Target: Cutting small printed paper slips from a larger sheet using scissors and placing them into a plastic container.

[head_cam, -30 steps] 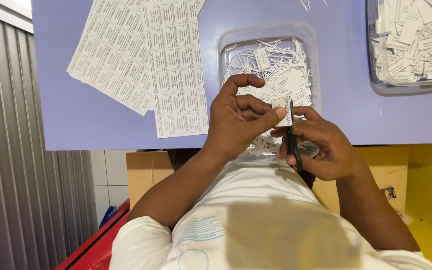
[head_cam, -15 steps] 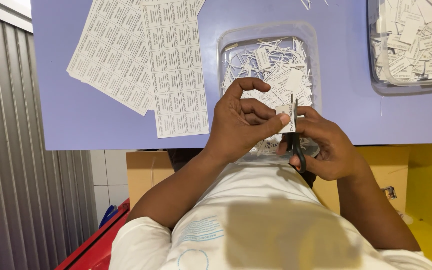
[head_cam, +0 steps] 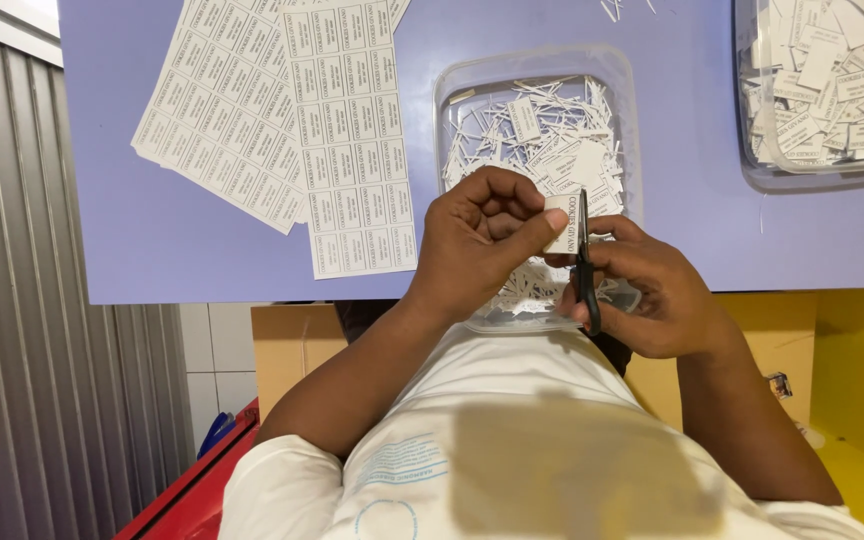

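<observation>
My left hand (head_cam: 482, 235) pinches a small white paper label (head_cam: 562, 222) between thumb and fingers, just above the near edge of the lilac table (head_cam: 202, 250). My right hand (head_cam: 652, 295) grips black scissors (head_cam: 586, 265), whose blades stand upright against the label's right edge. Both hands hover over a clear plastic tray (head_cam: 452, 110) filled with thin white paper trimmings. Most of the scissors' handles are hidden inside my right hand.
Sheets of printed white labels (head_cam: 282, 120) lie fanned out on the table's left part. A second clear tray (head_cam: 752, 150) holding several cut labels sits at the far right. A grey corrugated wall (head_cam: 42, 380) stands left; yellow furniture (head_cam: 852, 370) is under the table.
The hands and scissors stay in nearly the same place; the left fingers shifted slightly on the label and the blades have worked along its edge.
</observation>
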